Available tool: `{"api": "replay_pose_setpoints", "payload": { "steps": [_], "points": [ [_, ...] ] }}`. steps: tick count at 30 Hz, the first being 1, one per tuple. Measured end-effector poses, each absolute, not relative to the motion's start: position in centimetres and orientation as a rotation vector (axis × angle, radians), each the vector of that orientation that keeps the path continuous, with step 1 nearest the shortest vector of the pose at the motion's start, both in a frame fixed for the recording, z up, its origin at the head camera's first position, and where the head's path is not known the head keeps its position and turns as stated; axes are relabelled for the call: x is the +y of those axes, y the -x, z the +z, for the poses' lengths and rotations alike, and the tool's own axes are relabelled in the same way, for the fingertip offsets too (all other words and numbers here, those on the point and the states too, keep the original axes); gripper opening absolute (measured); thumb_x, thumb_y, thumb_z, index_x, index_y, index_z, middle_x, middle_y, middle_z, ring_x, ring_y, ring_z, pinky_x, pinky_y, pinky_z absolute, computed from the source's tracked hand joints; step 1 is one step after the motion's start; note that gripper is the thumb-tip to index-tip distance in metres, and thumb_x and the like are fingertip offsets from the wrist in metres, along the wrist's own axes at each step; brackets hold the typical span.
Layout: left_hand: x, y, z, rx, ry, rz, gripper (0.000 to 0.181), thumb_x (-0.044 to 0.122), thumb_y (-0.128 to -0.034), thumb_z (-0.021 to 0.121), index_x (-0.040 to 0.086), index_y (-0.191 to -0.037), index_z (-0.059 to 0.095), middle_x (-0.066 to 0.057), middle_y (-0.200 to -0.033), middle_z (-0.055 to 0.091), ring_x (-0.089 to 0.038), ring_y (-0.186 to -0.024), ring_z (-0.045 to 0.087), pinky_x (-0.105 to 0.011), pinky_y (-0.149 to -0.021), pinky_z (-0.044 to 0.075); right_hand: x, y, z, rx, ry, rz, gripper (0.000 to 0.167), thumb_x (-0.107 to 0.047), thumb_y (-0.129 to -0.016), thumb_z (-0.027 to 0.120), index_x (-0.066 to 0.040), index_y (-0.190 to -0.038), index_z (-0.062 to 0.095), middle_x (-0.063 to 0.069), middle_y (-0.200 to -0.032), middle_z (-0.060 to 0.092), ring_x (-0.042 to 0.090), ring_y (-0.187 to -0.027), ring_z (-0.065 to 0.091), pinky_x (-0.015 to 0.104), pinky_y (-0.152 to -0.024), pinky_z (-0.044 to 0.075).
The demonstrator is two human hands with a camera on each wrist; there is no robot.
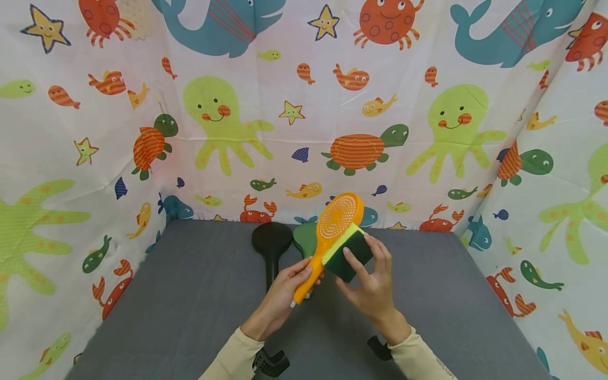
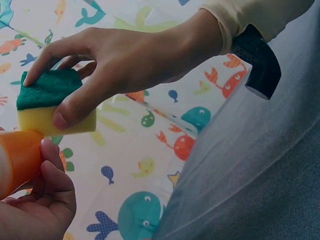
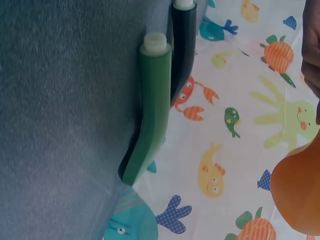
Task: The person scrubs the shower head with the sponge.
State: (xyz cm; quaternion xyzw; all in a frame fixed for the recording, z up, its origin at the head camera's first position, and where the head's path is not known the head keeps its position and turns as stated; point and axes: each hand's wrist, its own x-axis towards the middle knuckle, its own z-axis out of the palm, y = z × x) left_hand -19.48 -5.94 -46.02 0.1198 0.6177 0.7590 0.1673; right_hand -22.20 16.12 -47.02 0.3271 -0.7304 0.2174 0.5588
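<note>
1. Head view: my left hand is wrapped round the handle of the orange shower head, up above the grey table; my right hand pinches a sponge against it.
2. Left wrist view: the sponge's yellow layer touches the orange shower head.
3. Right wrist view: the green shower head lies beside the black shower head.

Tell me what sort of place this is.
Likely a makeshift recording booth: sea-animal sheeting hangs behind and beside a grey work surface, and black wrist-worn devices suggest filming.
</note>
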Motion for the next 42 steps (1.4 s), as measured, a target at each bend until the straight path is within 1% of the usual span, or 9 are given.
{"api": "replay_pose_setpoints", "payload": {
  "steps": [6,9,15,17,24,28,32,36,42],
  "points": [
    [-5.9,19.4,-46.0,1.755,-0.336,2.17,0.059,0.046,-0.0997,0.051,0.017,-0.15,0.041,-0.002,-0.117,0.063,-0.015,-0.098,0.057,-0.023,-0.078,0.047,15.6,21.7,-47.1,-1.765,-0.784,0.551,0.052,-0.047,-0.09,0.064,-0.008,-0.124,0.065,0.033,-0.138,0.046,0.047,-0.118,0.044,0.036,-0.112,0.031],
    [-5.9,19.5,-46.0,1.763,-0.321,2.18,0.062,0.047,-0.0991,0.051,0.017,-0.151,0.039,-0.006,-0.12,0.061,-0.015,-0.098,0.056,-0.024,-0.079,0.047,15.3,21.4,-47.2,-1.785,-0.8,0.584,0.054,-0.048,-0.09,0.064,-0.008,-0.125,0.065,0.033,-0.138,0.046,0.046,-0.119,0.045,0.034,-0.113,0.031],
    [-5.9,19.6,-46.1,1.773,-0.306,2.206,0.064,0.047,-0.1006,0.049,0.014,-0.154,0.034,-0.01,-0.148,0.047,-0.015,-0.111,0.054,-0.024,-0.087,0.044,14.7,20.8,-47.6,-1.866,-0.842,0.662,0.056,-0.052,-0.089,0.061,-0.01,-0.127,0.065,0.03,-0.141,0.047,0.042,-0.122,0.047,0.034,-0.107,0.038],
    [-6.0,19.6,-46.1,1.77,-0.312,2.209,0.064,0.046,-0.1011,0.048,0.014,-0.154,0.032,-0.01,-0.153,0.043,-0.016,-0.114,0.052,-0.024,-0.088,0.043,14.5,20.6,-47.7,-1.897,-0.85,0.687,0.057,-0.053,-0.09,0.061,-0.011,-0.128,0.064,0.028,-0.142,0.047,0.04,-0.124,0.047,0.036,-0.105,0.041],
    [-6.1,19.7,-46.2,1.739,-0.319,2.219,0.061,0.046,-0.1026,0.045,0.017,-0.154,0.032,-0.008,-0.154,0.041,-0.018,-0.116,0.051,-0.026,-0.089,0.042,14.1,19.9,-47.6,-1.977,-0.879,0.76,0.058,-0.056,-0.09,0.059,-0.015,-0.13,0.063,0.023,-0.144,0.046,0.035,-0.127,0.046,0.049,-0.091,0.051],
    [-6.1,19.8,-46.4,1.702,-0.344,2.23,0.06,0.045,-0.1036,0.042,0.017,-0.155,0.03,-0.007,-0.157,0.036,-0.019,-0.126,0.048,-0.025,-0.097,0.045,13.8,19.5,-47.6,-2.014,-0.903,0.791,0.058,-0.057,-0.089,0.06,-0.017,-0.132,0.062,0.02,-0.147,0.045,0.033,-0.128,0.045,0.054,-0.087,0.053],
    [-6.1,19.9,-46.4,1.665,-0.361,2.251,0.059,0.045,-0.1039,0.042,0.018,-0.155,0.03,-0.007,-0.157,0.035,-0.02,-0.13,0.047,-0.027,-0.102,0.046,13.5,19.2,-47.8,-2.029,-0.932,0.811,0.058,-0.055,-0.088,0.062,-0.018,-0.132,0.062,0.019,-0.148,0.045,0.032,-0.128,0.045,0.056,-0.087,0.053],
    [-6.0,20.0,-46.4,1.649,-0.356,2.27,0.058,0.044,-0.1039,0.042,0.018,-0.154,0.031,-0.008,-0.155,0.037,-0.019,-0.127,0.05,-0.028,-0.101,0.048,13.3,18.9,-48.0,-2.028,-0.955,0.814,0.058,-0.055,-0.088,0.063,-0.017,-0.132,0.062,0.019,-0.147,0.045,0.032,-0.128,0.046,0.056,-0.088,0.052],
    [-6.0,20.1,-46.4,1.631,-0.343,2.29,0.055,0.041,-0.1049,0.041,0.017,-0.154,0.033,-0.01,-0.152,0.04,-0.018,-0.123,0.052,-0.028,-0.099,0.05,13.3,18.9,-48.0,-2.008,-0.993,0.802,0.057,-0.054,-0.088,0.063,-0.016,-0.132,0.062,0.021,-0.147,0.044,0.032,-0.128,0.045,0.05,-0.095,0.05]
  ]
}}
